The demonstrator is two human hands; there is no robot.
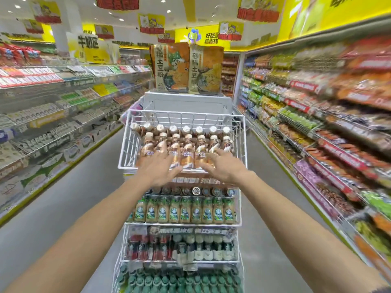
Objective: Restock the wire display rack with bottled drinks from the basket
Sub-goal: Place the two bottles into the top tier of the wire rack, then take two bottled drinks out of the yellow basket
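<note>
Both forearms reach out, left hand (161, 166) and right hand (222, 167) fingers spread, empty, over brown bottles (187, 150) nearly filling the top tier of the wire rack (243, 144); I judge restocking almost finished.

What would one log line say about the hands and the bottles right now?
left hand: open, at brown bottles | right hand: open, same row | top wire basket: full

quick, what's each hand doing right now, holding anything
Left hand: open, fingers spread over the brown bottles, gripping nothing.
Right hand: open, fingers spread over the same bottles, gripping nothing.
</note>
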